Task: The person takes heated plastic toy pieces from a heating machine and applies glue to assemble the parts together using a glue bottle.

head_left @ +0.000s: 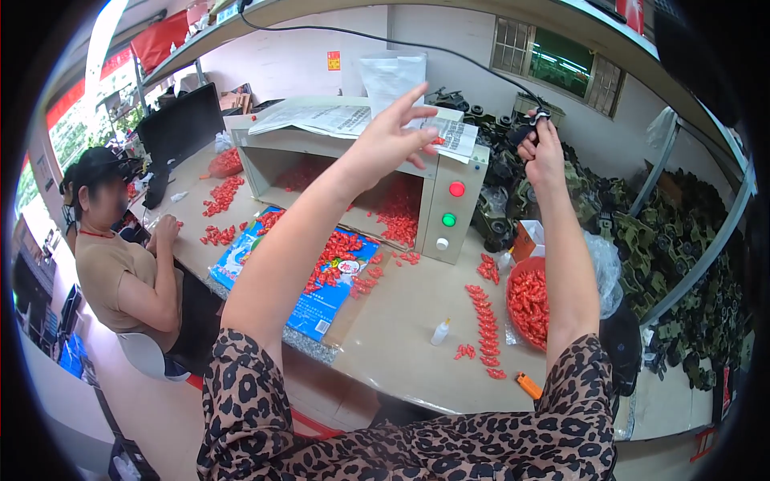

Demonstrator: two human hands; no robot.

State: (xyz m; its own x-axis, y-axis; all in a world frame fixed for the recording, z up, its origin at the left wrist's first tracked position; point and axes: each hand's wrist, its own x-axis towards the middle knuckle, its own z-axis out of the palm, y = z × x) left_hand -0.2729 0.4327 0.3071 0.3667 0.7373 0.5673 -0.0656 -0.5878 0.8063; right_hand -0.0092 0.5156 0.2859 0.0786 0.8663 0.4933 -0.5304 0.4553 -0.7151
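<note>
My left hand [399, 135] is raised over the machine's newspaper-covered top, its fingers spread and nothing visibly held. A small red piece [438, 141] shows by its fingertips; I cannot tell whether they touch. Lifted high on the right, my right hand [545, 152] is closed round a dark fitting [523, 132] at the end of a black cable [385, 38]. Below my arms stands the pale box-like machine [449, 188], with red, green and white buttons and red pieces inside its opening. Similar small red pieces [487, 325] lie in a row on the table.
A red bowl [528, 298] of red pieces, a small white bottle [440, 331] and an orange tool [528, 386] are on the table. Red pieces cover a blue board [309, 317]. Another person [120, 264] sits at left. Dark green parts [682, 248] are heaped at right.
</note>
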